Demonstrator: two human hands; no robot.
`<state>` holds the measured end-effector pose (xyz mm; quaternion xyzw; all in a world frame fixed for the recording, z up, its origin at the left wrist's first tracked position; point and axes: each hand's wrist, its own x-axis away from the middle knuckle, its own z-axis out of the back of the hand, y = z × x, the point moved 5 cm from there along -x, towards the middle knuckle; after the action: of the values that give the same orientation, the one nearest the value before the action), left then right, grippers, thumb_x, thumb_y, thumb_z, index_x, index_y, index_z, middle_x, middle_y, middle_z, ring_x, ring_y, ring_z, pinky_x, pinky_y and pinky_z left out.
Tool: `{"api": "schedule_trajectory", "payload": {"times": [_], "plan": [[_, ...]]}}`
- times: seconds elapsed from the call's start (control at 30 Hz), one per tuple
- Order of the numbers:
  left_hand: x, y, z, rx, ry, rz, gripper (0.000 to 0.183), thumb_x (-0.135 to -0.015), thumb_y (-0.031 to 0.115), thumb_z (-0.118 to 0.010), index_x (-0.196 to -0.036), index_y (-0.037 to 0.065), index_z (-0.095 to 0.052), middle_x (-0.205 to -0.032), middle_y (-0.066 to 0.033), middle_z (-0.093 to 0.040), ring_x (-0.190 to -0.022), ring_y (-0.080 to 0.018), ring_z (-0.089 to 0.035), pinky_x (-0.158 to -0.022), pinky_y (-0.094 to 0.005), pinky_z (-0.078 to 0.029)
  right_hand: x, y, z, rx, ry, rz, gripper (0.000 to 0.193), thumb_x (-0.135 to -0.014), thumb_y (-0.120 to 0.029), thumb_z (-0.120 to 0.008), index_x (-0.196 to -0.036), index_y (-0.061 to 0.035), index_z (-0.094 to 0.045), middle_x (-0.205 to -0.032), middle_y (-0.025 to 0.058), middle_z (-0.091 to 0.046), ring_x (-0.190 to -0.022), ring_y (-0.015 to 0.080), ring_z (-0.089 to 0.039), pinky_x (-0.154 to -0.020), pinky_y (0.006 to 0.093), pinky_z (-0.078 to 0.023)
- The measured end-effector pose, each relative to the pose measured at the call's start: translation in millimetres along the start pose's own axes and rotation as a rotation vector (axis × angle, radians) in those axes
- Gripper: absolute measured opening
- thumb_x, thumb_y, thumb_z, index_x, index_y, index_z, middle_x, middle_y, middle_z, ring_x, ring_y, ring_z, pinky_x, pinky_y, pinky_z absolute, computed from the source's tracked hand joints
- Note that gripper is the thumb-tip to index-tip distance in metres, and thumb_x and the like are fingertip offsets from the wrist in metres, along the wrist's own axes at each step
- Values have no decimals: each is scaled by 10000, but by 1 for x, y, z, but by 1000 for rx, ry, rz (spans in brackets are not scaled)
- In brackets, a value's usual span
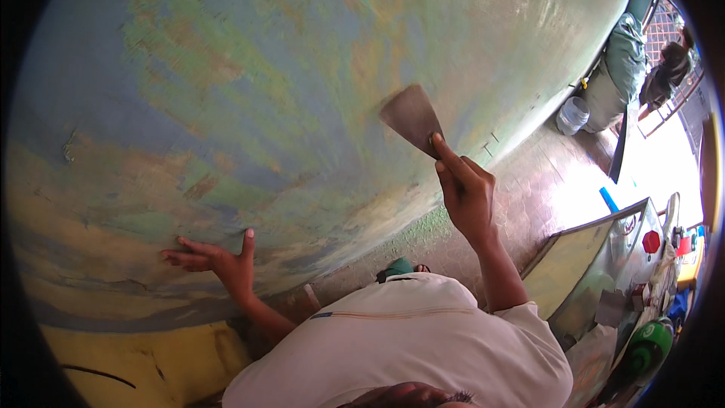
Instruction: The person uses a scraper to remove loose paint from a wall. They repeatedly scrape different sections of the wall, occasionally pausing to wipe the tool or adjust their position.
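Observation:
My right hand [468,189] grips a wide-bladed scraper [414,119], a putty knife by its look. Its handle is mostly hidden in my fingers. The broad edge of the blade lies on or just over a large panel [294,106] patched in green, blue-grey and tan. To the left and lower down, my left hand [215,261] is open, thumb raised and fingers spread. It is by the same panel, and whether the fingertips touch it I cannot tell.
Green flakes [427,234] lie on the floor along the panel's foot. On the right stands a bench [578,257] crowded with things, among them a green bottle [647,344]. Farther back are a plastic bucket [572,115], full sacks [623,60] and a person in dark clothes [666,72].

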<state>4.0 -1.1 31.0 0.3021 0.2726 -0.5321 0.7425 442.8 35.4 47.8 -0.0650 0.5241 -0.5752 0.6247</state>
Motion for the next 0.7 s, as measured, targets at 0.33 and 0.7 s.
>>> {"api": "schedule_trajectory", "payload": {"times": [0.33,0.7], "plan": [[-5,5,5,45,-33,-16,1428,-635,845,-662,-1543,153,195,-1544,-252,324,-1423,-495,271,-1069,-751,24,-8,-30,14,-9,-83,-98,407,-914,-17,-641,-1312,-104,-637,-634,114,-540,-533,149,-462,-552,296,-450],[-5,6,6,10,-50,-38,1434,-650,827,-671,-1532,133,223,-1531,-252,349,-1406,-506,297,-1068,-752,6,-6,-19,12,-22,-16,-20,454,-879,-50,-689,-1308,-192,-648,-574,80,-471,-453,185,-429,-472,350,-414]]}}
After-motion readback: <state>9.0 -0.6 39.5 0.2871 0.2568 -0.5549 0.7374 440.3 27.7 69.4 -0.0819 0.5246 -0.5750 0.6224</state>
